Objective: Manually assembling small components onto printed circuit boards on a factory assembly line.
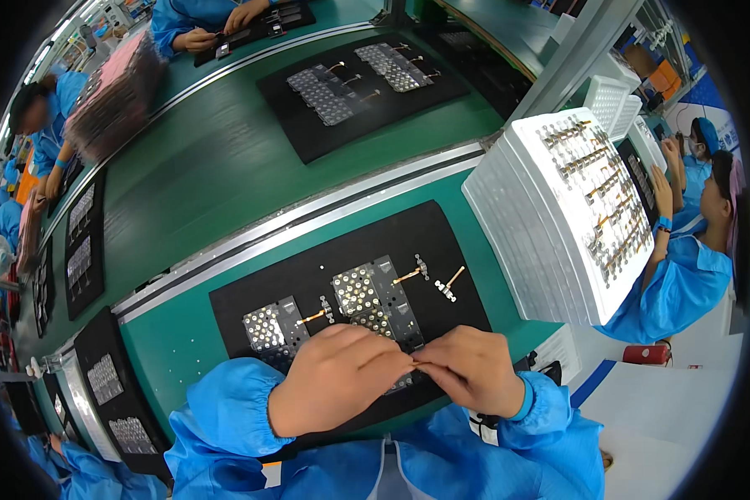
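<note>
My left hand (335, 377) and my right hand (468, 367) meet fingertip to fingertip over the near edge of a black mat (250, 304). Between them they pinch something small, mostly hidden by the fingers. Just beyond the hands lie two grey panels dotted with small metal domes, the right panel (372, 296) and the left panel (271, 327). Each carries a thin gold flex strip (410, 273). A loose flex strip (448, 283) lies to the right on the mat. Both sleeves are blue.
A stack of white trays (533, 225) holding several flex strips stands at the right. A green conveyor belt (217, 158) runs beyond a metal rail, carrying another black mat (350, 108) with panels. Other people in blue work at the right and far left.
</note>
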Tool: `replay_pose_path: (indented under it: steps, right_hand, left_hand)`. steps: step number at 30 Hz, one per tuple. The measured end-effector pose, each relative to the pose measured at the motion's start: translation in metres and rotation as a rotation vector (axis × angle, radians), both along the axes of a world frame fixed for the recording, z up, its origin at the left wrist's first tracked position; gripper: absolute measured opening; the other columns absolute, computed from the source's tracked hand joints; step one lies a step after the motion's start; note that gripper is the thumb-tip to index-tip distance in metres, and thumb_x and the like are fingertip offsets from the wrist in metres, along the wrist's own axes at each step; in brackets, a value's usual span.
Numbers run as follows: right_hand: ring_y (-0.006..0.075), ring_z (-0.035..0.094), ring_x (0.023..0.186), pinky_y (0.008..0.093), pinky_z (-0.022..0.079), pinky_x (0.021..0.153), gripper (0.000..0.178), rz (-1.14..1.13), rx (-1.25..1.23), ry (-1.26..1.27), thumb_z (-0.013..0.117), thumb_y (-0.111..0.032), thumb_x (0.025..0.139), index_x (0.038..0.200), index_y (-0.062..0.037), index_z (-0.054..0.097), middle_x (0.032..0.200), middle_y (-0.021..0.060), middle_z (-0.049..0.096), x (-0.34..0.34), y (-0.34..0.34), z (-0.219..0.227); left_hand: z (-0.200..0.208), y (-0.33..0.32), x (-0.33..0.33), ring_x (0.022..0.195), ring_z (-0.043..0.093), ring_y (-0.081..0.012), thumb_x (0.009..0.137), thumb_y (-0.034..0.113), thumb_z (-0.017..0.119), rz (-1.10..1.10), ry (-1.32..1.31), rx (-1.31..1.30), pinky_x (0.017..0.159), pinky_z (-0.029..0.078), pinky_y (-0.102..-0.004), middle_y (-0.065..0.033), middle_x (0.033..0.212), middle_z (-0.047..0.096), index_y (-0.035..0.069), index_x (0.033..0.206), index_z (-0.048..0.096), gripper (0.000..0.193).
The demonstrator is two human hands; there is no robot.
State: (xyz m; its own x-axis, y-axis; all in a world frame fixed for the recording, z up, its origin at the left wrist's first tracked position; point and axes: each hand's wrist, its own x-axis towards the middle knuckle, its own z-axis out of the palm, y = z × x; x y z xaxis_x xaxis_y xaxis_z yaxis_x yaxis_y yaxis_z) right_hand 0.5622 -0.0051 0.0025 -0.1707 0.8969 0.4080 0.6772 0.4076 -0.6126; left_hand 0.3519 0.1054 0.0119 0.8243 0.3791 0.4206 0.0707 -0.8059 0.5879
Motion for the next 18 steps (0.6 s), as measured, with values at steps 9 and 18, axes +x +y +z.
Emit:
replay_pose_path:
  steps: [9, 18]
  right_hand:
    - [0.0105, 0.060, 0.094, 0.0233, 0.048, 0.074, 0.011, 0.314, -0.671, 0.836, 0.067, -0.007, 0.100, 0.108, -0.0008, 0.070, 0.115, 0.0084, 0.061, 0.017, 0.004, -0.007]
    - [0.0226, 0.066, 0.069, 0.0340, 0.050, 0.061, 0.006, 0.012, -0.585, 0.317, 0.071, -0.005, 0.092, 0.094, -0.0004, 0.071, 0.083, 0.0119, 0.069, 0.033, 0.033, -0.008]
  left_hand:
    - [0.008, -0.003, 0.002, 0.084, 0.068, -0.0243, 0.083, 0.009, 0.074, -0.089, -0.135, 0.168, 0.075, 0.058, -0.0336, -0.0097, 0.100, 0.069, 0.001, 0.101, 0.075, 0.020]
    - [-0.016, -0.001, 0.003, 0.081, 0.060, -0.0197, 0.084, 0.024, 0.078, 0.020, 0.223, 0.169, 0.067, 0.049, -0.0319, -0.0031, 0.093, 0.061, 0.008, 0.112, 0.074, 0.033]
